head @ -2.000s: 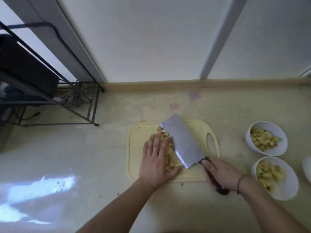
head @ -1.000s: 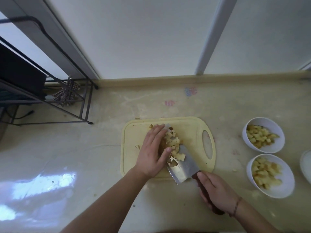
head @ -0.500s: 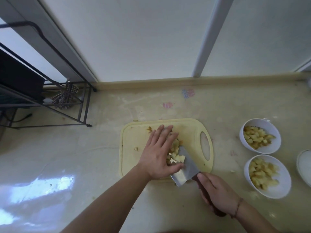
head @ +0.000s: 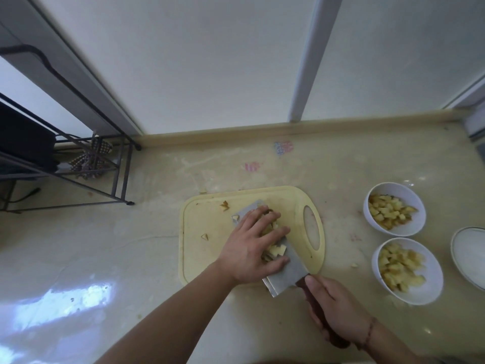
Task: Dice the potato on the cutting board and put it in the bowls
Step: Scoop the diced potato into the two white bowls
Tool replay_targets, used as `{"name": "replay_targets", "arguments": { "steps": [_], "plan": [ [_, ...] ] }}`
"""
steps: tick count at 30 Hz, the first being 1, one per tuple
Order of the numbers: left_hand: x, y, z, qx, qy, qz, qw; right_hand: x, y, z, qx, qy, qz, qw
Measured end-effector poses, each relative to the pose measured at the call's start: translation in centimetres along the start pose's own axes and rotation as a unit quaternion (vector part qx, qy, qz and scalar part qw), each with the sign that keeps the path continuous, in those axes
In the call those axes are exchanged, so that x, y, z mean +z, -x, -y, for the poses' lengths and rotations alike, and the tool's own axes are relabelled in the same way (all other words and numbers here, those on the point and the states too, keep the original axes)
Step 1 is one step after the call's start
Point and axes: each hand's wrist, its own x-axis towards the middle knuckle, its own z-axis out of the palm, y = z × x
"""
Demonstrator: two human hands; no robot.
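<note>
left hand (head: pixel 250 250) presses potato dice (head: pixel 274 252) onto cleaver (head: pixel 284 269) blade.

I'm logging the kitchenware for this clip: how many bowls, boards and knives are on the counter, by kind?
White bowls: 3, two holding diced potato, one at the right edge cut off by the frame
Cutting board: 1
Cleaver: 1
Total: 5

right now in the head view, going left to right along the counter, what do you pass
Metal rack → cutting board → left hand pressing diced potato onto the cleaver blade → two bowls of potato cubes → empty white bowl at the right edge.
</note>
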Motion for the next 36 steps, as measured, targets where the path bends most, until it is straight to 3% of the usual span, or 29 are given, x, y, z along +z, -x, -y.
{"name": "replay_targets", "arguments": {
  "steps": [9, 22, 29, 36],
  "plan": [
    [0.2, 0.1, -0.1, -0.001, 0.046, -0.049, 0.998, 0.0, 0.5, 0.2, 0.010, -0.023, 0.011, 1.000],
    [-0.3, 0.6, -0.3, -0.012, -0.005, -0.054, 0.998, 0.1, 0.1, 0.9, -0.005, 0.021, 0.013, 1.000],
    [-0.5, 0.1, 0.3, -0.002, -0.030, 0.029, 0.999, 0.0, 0.1, 1.0, 0.003, 0.021, 0.017, 1.000],
    [-0.1, -0.1, 0.5, 0.045, 0.001, -0.035, 0.998, 0.0, 0.3, 0.9, 0.007, 0.011, 0.020, 1.000]
  ]
}}
